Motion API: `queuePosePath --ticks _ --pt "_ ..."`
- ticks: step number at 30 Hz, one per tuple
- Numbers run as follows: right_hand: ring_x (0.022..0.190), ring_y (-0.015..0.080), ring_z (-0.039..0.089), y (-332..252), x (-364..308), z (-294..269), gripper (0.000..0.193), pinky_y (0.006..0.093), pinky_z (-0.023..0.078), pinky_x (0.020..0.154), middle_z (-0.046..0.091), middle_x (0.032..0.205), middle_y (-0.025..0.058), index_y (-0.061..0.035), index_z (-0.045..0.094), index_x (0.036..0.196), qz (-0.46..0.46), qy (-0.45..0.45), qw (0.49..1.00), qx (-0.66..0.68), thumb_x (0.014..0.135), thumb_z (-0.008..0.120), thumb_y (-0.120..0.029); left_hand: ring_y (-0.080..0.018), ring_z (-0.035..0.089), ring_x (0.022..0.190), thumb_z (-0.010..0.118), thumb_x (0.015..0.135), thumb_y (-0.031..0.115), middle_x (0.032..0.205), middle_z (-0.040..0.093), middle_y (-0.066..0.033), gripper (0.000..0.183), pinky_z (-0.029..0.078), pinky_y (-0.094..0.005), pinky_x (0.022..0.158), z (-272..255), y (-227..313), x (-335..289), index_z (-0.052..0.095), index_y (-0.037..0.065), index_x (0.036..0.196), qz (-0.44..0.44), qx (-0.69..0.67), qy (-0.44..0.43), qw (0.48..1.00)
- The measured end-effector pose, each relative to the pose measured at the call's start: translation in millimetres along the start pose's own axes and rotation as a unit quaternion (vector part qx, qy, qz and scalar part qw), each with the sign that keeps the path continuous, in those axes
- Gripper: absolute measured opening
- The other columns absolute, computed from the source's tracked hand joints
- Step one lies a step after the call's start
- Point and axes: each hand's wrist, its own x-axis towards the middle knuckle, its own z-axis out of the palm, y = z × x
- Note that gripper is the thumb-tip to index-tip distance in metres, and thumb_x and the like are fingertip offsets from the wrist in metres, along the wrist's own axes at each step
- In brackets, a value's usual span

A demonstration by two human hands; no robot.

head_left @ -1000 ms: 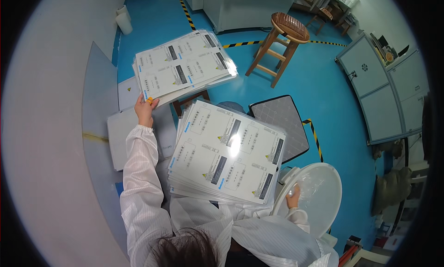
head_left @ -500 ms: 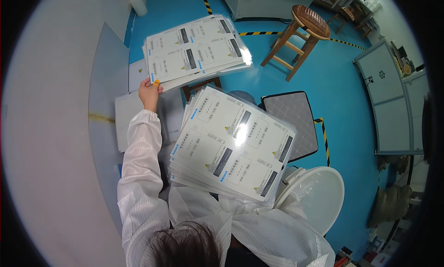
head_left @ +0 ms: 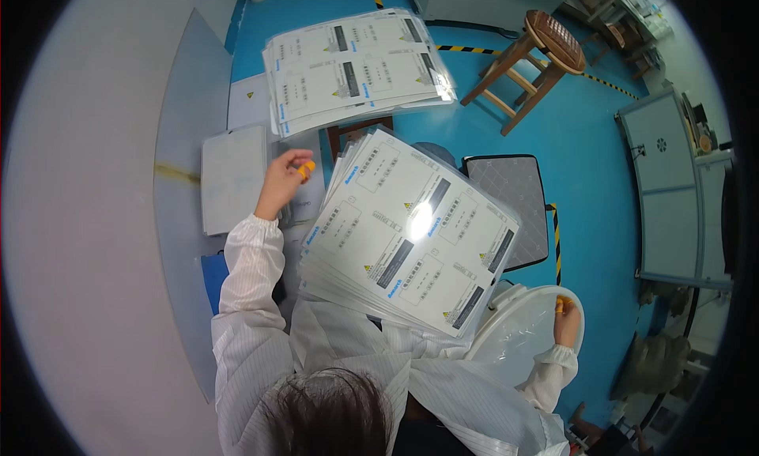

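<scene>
My left hand [head_left: 286, 178] has an orange finger cot on it. Its fingers are curled but apart, with nothing between them, just below the far stack of printed label sheets [head_left: 324, 73]. A second stack of glossy label sheets [head_left: 395, 219] lies tilted over my lap, its lower edges fanned out; neither hand touches it. My right hand [head_left: 566, 325], with orange cots too, reaches inside the rim of a white round bin [head_left: 514, 341]. Its fingers are bunched together, and anything they hold is too small to make out.
A white stack [head_left: 233, 179] stands on the left by the grey panel [head_left: 186, 140]. Beyond the bin is a grey cushioned seat [head_left: 510, 203]. A wooden stool [head_left: 545, 61] stands at the far right, near grey cabinets [head_left: 668, 187]. Yellow-black tape marks the blue floor.
My left hand has let go of the far stack's near corner and drawn back toward me. My right hand has come into view at the bin. The view has shifted slightly.
</scene>
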Motion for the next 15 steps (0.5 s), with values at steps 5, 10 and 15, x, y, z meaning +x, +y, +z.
queuePosePath --ticks 5,10,15 --pt "0.076 0.02 0.062 -129 24 8 0.02 0.0293 0.047 0.07 0.065 0.09 0.0141 0.0002 0.062 0.104 -0.121 0.134 0.974 0.138 0.088 0.054 -0.007 -0.0151 0.06 0.069 0.059 0.079 0.001 0.095 0.064 -0.0111 0.028 0.048 -0.0239 0.069 -5 -10 -77 0.061 0.0 0.107 -0.006 0.173 -0.079 0.982" --pt "0.083 0.0318 0.06 -273 15 68 0.026 0.0327 0.046 0.074 0.062 0.094 0.0163 -0.0022 0.061 0.105 -0.348 -0.042 0.914 0.202 0.081 0.054 -0.001 -0.0207 0.062 0.083 0.059 0.082 0.004 0.101 0.065 -0.0149 0.028 0.047 -0.0255 0.078 -2 -2 -123 0.061 -0.001 0.11 -0.011 0.136 -0.082 0.987" --pt "0.083 0.0318 0.059 -370 -38 132 0.022 0.0336 0.047 0.075 0.06 0.092 0.0151 -0.0013 0.062 0.098 -0.516 -0.222 0.79 0.246 0.076 0.062 -0.005 -0.0186 0.062 0.081 0.054 0.084 0.002 0.099 0.066 -0.0154 0.026 0.048 -0.0245 0.075 -1 8 -130 0.062 -0.002 0.108 0.01 0.135 -0.029 0.99"
